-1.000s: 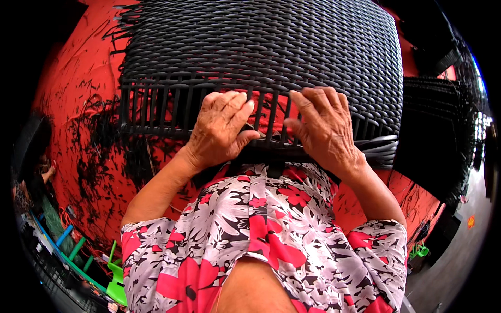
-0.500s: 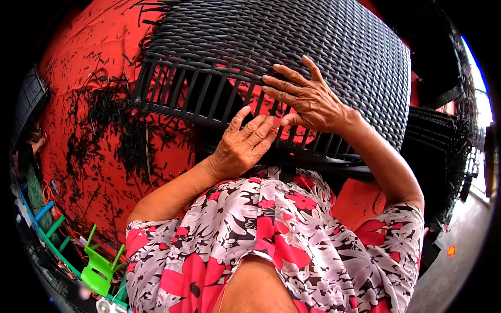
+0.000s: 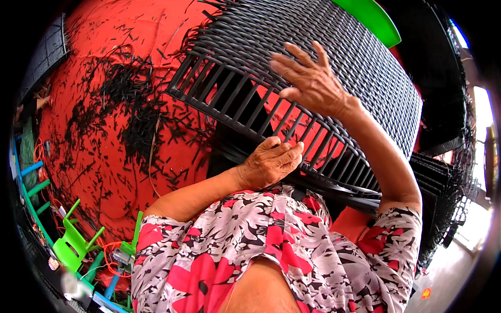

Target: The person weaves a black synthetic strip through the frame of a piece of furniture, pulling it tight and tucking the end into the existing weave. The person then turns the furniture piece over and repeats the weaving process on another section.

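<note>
Right hand point(image 3: 317, 86) moved farther over black weave point(image 3: 360, 78) | splayed | left hand point(image 3: 267, 164): can't tell whether gripping

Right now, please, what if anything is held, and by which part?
The left hand apparently grips the woven panel's near rail; the right hand holds nothing.

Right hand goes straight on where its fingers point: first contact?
Most likely the tightly woven black wicker panel, just up and left of the spread fingertips of the right hand. One view doesn't settle depth; it might skim above the weave.
</note>
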{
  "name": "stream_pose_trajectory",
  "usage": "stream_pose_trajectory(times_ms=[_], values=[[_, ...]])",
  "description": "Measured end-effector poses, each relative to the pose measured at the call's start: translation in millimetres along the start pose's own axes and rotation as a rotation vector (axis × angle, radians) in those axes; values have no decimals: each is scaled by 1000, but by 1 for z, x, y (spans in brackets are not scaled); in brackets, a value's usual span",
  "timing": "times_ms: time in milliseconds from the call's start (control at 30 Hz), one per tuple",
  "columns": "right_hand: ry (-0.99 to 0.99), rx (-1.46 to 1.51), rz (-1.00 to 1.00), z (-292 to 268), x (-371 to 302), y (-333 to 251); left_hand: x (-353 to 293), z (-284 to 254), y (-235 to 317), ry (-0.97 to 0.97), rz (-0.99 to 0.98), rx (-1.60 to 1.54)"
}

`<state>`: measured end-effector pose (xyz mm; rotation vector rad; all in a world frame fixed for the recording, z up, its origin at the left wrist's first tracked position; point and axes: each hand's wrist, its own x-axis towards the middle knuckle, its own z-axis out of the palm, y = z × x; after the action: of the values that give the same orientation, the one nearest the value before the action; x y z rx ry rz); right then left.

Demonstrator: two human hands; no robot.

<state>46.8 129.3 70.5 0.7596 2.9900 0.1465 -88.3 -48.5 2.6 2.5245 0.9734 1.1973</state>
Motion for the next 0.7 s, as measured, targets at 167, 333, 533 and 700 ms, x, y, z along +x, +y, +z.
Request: stream_pose_trajectory(times_ms=[167, 333, 533, 700], values=[[129, 126, -147, 13, 58, -59, 0, -2, 1, -11, 45, 39], [113, -4, -57, 44, 76, -34, -3, -1, 6, 15, 26, -12], [232, 59, 64, 27, 51, -15, 4, 3, 3, 34, 44, -60], [90, 183, 250, 5, -91, -30, 6, 3, 3, -13, 21, -27]])
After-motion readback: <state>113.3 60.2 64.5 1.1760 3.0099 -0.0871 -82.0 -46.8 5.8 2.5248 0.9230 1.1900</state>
